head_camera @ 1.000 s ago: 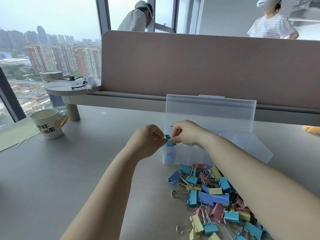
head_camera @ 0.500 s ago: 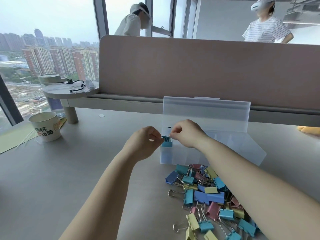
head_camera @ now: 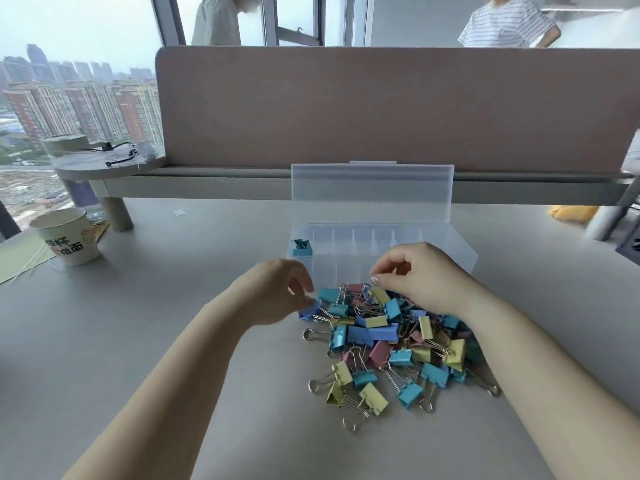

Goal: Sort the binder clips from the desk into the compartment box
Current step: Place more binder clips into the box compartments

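A clear compartment box point(head_camera: 459, 244) stands on the desk with its lid point(head_camera: 370, 192) upright. One teal binder clip point(head_camera: 302, 247) lies in its far-left back compartment. In front of the box is a pile of binder clips point(head_camera: 388, 341) in blue, teal, yellow and pink. My left hand point(head_camera: 277, 289) is at the pile's left edge, its fingertips pinching a dark blue clip point(head_camera: 309, 311). Over the back of the pile hovers my right hand point(head_camera: 419, 275), fingers loosely curled, with nothing visible in them.
A paper cup point(head_camera: 67, 237) stands at the far left on green paper point(head_camera: 20, 254). A small raised shelf point(head_camera: 107, 161) with a cable sits behind it. A pink divider panel point(head_camera: 381, 105) closes the desk's back; two people stand beyond it.
Both hands held a teal clip at the box's left end; that clip now lies in the far-left compartment. Both hands have dropped back to the pile, the left onto a blue clip.
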`<action>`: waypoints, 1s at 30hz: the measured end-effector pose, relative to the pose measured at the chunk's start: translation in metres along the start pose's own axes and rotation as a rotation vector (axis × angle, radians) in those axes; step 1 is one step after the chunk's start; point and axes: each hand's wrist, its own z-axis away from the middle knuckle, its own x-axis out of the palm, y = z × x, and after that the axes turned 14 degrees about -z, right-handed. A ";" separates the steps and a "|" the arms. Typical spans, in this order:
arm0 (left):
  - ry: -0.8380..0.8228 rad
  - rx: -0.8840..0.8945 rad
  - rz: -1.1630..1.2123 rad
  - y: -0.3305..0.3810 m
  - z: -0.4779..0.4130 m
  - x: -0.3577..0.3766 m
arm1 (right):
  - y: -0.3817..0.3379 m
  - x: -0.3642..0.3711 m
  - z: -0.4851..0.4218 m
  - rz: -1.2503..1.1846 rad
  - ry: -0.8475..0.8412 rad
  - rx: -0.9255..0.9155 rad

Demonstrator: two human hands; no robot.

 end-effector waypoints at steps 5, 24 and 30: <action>-0.163 0.079 -0.179 0.005 0.006 0.014 | 0.010 -0.001 0.008 0.180 -0.127 0.083; 0.003 -0.101 0.678 0.006 0.004 -0.010 | -0.001 -0.014 0.009 -0.064 -0.038 0.046; -0.186 -0.196 0.908 0.015 0.009 -0.015 | -0.012 -0.016 0.016 -0.261 -0.131 0.171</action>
